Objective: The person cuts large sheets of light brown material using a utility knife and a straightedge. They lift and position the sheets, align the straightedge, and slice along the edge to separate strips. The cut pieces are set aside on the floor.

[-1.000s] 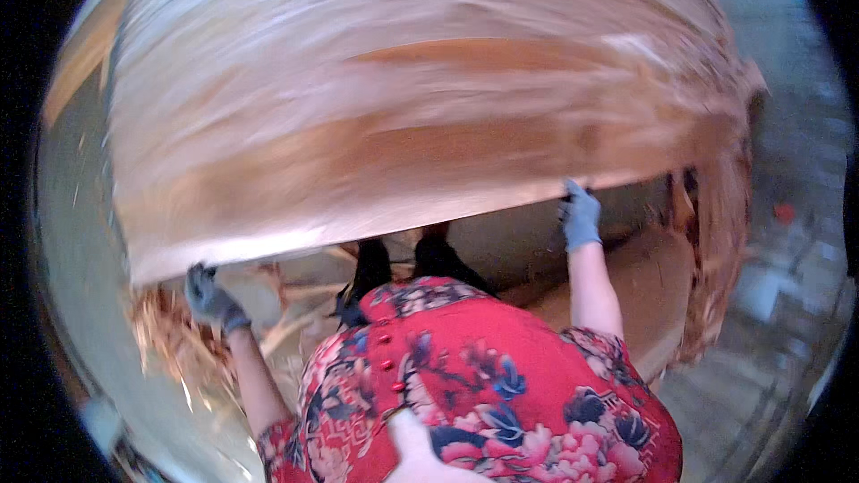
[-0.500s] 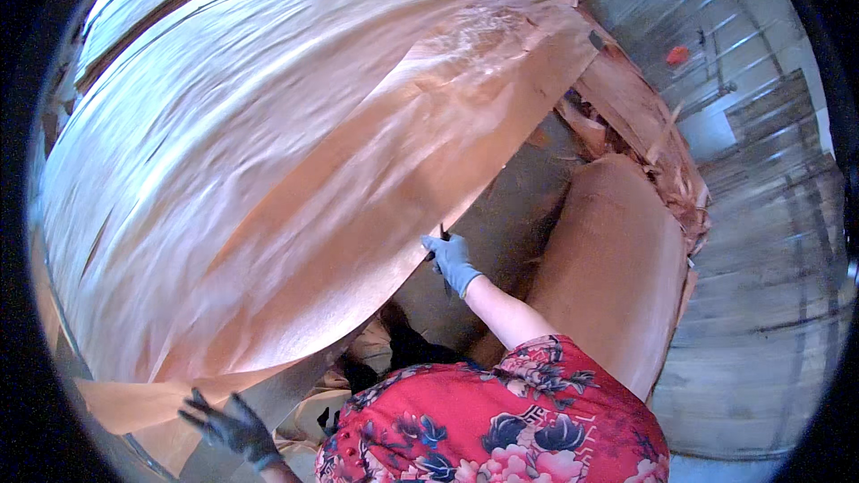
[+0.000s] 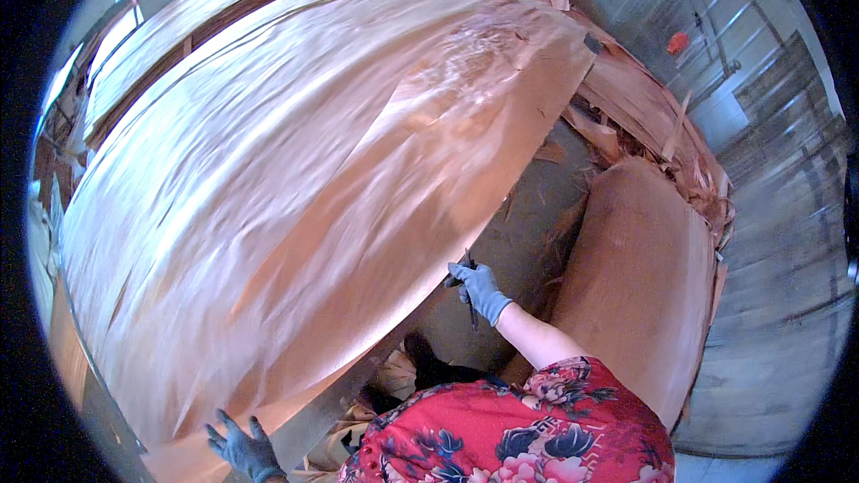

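A broad stack of thin pinkish-tan wood veneer sheets (image 3: 295, 179) fills the left and middle, its top sheet wavy and wrinkled. At the stack's near long edge, my gloved right hand (image 3: 484, 292) is closed around a slim dark tool (image 3: 472, 313), whose exact kind I cannot make out. Toward the near left corner, my gloved left hand (image 3: 245, 448) has its fingers spread over the veneer and grips nothing. Whether those fingertips touch the sheet is unclear.
Right of the gap beside me lies another curved pile of brown veneer (image 3: 626, 277). Torn veneer scraps (image 3: 693, 174) line its far side. Farther off, a small orange-red object (image 3: 678, 42) lies on the grey floor (image 3: 761, 340). Another veneer stack (image 3: 242, 0) stands at the back left.
The whole view has shifted, so the stack and both hands appear slightly lower and to the right. The veneer strip by my left hand now lies flatter. The right hand keeps the tool.
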`<action>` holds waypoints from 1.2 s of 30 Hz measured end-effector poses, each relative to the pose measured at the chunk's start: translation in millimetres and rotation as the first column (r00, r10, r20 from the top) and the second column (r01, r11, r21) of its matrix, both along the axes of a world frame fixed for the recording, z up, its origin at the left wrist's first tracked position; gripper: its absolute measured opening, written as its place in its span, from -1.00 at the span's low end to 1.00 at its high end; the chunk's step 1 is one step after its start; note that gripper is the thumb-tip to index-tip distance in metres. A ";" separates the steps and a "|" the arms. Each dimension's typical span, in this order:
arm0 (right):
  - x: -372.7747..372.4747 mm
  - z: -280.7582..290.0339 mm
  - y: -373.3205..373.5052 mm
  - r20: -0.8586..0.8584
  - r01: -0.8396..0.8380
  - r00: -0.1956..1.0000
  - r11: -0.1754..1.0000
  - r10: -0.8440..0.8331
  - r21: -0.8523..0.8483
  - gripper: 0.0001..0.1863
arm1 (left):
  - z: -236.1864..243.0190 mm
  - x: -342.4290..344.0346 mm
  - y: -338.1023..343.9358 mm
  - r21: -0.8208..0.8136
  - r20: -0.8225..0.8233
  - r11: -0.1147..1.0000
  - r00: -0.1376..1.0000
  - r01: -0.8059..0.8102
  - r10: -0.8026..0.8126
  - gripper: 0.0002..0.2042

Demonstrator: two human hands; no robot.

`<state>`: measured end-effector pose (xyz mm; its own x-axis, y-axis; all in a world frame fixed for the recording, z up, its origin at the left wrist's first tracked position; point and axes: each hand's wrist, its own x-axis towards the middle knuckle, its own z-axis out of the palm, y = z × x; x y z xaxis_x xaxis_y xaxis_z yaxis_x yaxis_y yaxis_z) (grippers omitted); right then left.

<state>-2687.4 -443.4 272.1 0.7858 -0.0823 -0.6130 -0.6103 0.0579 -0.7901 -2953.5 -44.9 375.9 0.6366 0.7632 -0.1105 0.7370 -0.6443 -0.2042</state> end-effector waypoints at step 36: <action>33.4 80.6 107.8 0.122 -0.607 0.784 0.712 0.609 0.353 -0.72 | -64.7 64.4 12.5 -0.243 0.517 0.862 0.812 0.444 -0.272 -0.21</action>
<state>-2654.0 -335.6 352.7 0.5876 0.6347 -0.5019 -0.6148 -0.0531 -0.7869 -2889.1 -32.4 311.2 0.8975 0.4377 0.0528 0.3896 -0.8434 0.3700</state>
